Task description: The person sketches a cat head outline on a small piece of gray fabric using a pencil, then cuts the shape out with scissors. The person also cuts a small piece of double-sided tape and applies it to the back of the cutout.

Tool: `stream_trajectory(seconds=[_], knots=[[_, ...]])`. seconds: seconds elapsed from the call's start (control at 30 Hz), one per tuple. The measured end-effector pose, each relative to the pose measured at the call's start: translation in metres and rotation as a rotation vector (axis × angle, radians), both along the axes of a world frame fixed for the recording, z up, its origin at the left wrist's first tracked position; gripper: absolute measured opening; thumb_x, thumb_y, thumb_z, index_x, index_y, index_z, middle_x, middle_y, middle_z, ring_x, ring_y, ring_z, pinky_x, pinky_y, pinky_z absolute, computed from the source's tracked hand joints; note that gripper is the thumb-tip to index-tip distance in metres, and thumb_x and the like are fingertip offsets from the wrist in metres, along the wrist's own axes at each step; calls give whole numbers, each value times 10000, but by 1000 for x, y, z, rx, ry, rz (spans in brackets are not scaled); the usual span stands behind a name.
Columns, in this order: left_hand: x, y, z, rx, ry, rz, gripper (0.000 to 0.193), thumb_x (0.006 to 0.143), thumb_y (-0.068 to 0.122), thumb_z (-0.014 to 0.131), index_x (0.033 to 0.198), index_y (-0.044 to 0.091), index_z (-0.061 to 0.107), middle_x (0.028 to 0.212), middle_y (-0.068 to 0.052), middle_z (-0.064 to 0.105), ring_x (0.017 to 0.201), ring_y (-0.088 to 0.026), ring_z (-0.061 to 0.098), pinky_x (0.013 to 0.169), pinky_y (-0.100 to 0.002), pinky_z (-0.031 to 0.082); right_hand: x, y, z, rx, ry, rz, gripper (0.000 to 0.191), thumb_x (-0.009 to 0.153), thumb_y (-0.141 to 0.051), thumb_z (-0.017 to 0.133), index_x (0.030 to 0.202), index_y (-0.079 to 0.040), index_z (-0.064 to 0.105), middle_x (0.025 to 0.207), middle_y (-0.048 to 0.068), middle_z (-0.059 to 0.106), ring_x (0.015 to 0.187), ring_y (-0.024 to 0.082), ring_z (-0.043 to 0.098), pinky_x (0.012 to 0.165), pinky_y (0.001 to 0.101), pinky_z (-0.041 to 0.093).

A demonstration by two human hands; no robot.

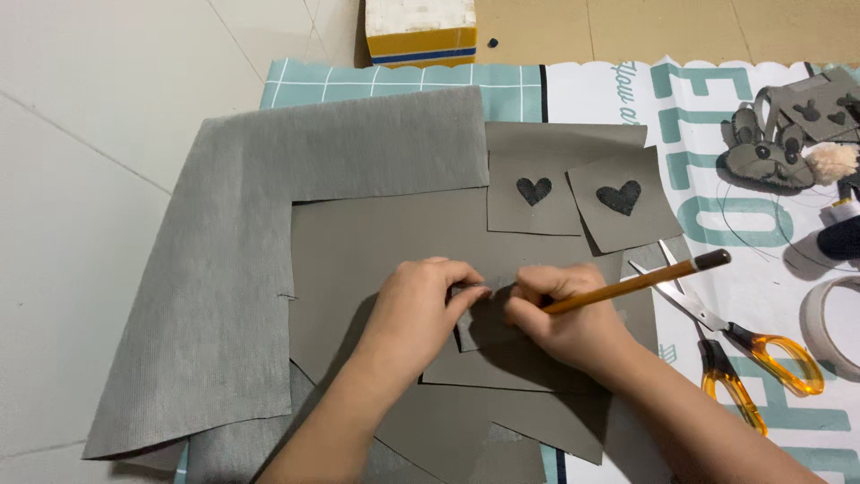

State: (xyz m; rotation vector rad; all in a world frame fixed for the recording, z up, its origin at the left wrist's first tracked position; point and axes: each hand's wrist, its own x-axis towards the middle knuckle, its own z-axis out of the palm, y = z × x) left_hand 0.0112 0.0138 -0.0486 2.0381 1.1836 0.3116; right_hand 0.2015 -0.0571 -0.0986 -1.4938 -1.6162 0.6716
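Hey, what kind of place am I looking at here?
Probably a home craft spot set up on a tiled floor. A printed mat lies on the tiles, with grey fabric, orange-handled scissors and a tape roll spread around, while the right hand holds a pencil.

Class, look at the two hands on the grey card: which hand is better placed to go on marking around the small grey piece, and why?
Probably the right hand: it grips the pencil with the tip down by the small grey piece. The left hand pins that piece to the grey card.

Scissors [726, 345] and tape roll [829, 327] crowd the right; left fabric [215, 269] lies flat.
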Motion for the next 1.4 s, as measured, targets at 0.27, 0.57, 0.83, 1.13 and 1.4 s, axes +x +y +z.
stream_trajectory(seconds=[0.27, 0.57, 0.83, 1.13, 1.4], knots=[[3, 2, -1, -29, 44, -9, 209, 881, 290, 720, 1004, 130, 776, 974, -45, 755, 836, -230, 719, 761, -380, 575, 5, 1, -3, -86, -40, -10, 239, 776, -45, 729, 603, -39, 564, 521, 26, 634, 436, 105, 590, 432, 270, 453], [0, 3, -4, -68, -38, 29, 196, 851, 276, 745, 969, 126, 789, 937, -35, 771, 800, -224, 716, 741, -367, 572, 26, -15, -2, -12, 556, -467, 357, 969, -76, 638, 659, -73, 462, 578, 41, 563, 521, 127, 576, 488, 269, 464], [0, 2, -1, -67, -46, 25, 194, 844, 267, 749, 979, 136, 801, 931, -33, 776, 811, -196, 732, 746, -344, 580, 0, -20, 2, -77, 149, -411, 381, 947, -155, 668, 619, -41, 513, 536, 48, 635, 536, 112, 723, 463, 242, 518], [4, 0, 4, -140, 75, 42, 203, 874, 291, 715, 1013, 159, 780, 970, -8, 757, 829, -176, 734, 747, -338, 592, -3, -18, 9, -92, 68, -340, 344, 916, -147, 686, 616, -50, 549, 530, 30, 674, 531, 88, 740, 440, 235, 540], [1, 0, 4, -106, 15, 37, 205, 861, 292, 730, 995, 151, 795, 972, -9, 768, 831, -187, 728, 754, -342, 582, -3, -21, 4, -79, 48, -360, 366, 920, -126, 688, 610, -39, 514, 521, 59, 671, 516, 109, 728, 461, 257, 531]])
